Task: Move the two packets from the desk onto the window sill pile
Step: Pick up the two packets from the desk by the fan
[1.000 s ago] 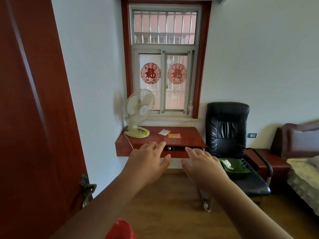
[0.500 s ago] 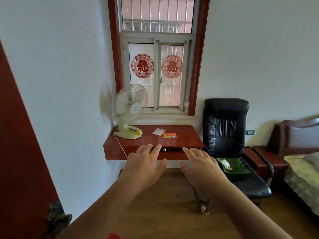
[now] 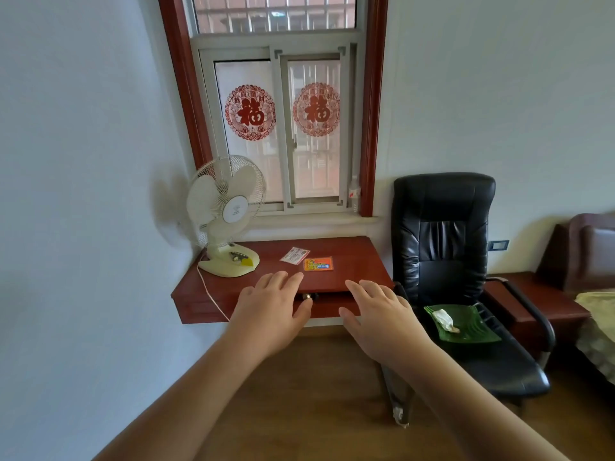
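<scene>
1. We hold both hands out in front of us, palms down, fingers spread and loosely extended. Neither has hold of anything.
2. Our left hand [image 3: 271, 311] hangs in front of the desk's near edge, its fingertips overlapping the front of the desk top in view.
3. Our right hand [image 3: 379, 314] is level with it, just to the right, with a gap between the two thumbs.
4. The desk [image 3: 352, 257] is a red-brown shelf fixed to the wall under the window. A small brass drawer knob [image 3: 307, 296] shows in the gap between our hands.
5. The orange packet [image 3: 318, 263] lies flat on the desk top, beyond our hands and roughly midway between them.
6. The white packet [image 3: 295, 254] lies flat just behind and to the left of the orange one, turned at an angle; their corners are near each other, and we cannot tell if they touch.
7. The window sill [image 3: 312, 219] runs pale along the wall behind the desk. A clear bottle [image 3: 354, 194] stands at its right end against the red frame.
8. A cream table fan [image 3: 226, 207] stands on the desk's left end, its cord [image 3: 209, 294] trailing over the front edge.
9. A black office chair [image 3: 442, 247] stands right of the desk, with a green dish [image 3: 472, 327] on its seat holding a crumpled white scrap.
</scene>
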The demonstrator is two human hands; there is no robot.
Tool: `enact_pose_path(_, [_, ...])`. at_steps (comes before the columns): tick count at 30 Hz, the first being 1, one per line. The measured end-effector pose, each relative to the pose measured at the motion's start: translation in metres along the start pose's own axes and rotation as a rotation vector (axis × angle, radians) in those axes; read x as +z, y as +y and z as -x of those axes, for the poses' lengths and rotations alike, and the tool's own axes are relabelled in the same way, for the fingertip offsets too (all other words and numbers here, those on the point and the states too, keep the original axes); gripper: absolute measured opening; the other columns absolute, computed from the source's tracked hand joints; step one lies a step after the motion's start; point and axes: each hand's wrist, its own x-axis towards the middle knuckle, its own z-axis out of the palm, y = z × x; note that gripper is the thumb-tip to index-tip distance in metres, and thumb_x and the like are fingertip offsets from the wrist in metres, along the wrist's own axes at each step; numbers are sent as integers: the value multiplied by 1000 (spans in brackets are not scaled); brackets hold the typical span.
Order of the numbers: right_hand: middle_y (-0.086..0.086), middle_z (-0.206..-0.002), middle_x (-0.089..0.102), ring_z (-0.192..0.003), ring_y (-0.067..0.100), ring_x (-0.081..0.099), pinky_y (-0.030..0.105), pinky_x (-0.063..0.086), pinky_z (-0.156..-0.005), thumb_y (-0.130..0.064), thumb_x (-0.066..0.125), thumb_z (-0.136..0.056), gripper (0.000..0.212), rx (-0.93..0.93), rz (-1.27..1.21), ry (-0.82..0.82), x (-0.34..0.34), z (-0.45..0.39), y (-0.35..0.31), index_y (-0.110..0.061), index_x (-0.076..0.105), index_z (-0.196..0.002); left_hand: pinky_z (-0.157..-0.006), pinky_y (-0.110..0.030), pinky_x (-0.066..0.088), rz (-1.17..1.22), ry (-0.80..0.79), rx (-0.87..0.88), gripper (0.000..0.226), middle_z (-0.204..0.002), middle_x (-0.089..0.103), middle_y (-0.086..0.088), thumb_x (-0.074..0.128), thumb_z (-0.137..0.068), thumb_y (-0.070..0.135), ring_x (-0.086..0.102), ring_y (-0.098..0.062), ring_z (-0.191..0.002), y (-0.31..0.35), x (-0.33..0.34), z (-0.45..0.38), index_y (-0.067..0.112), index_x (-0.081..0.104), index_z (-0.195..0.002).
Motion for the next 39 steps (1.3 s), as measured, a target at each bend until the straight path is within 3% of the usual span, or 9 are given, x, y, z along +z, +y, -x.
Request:
enact_pose_path(10, [-2, -160, 29, -147, 22, 26, 43, 25, -117, -52, 32, -99, 61, -36, -30, -59, 24, -91, 10, -27, 19, -153, -110, -43, 36, -2, -31, -44, 60, -155, 35, 0, 27, -99, 52, 31, -18, -143, -27, 36, -80, 24, 25, -152])
enact_pose_path(27, [1, -155, 36, -140, 25, 37, 44, 32, -112, -51, 34, -99, 60, -8, 92, -132, 100, -289, -3, -25, 22, -152, -106, -42, 37, 70, -62, -11, 54, -152, 41, -1, 25, -102, 47, 37, -20, -140, -151, 112, -234, 22, 32, -150])
enact_pose_path(39, [2, -153, 39, -138, 24, 40, 42, 36, -111, -49, 34, -99, 58, -12, 166, -179, 150, -390, 49, -23, 27, -151, -106, -44, 39, 87, -157, -3, 55, -149, 44, -3, 28, -101, 48, 40, -22, -138, -162, 184, -339, 22, 33, -149])
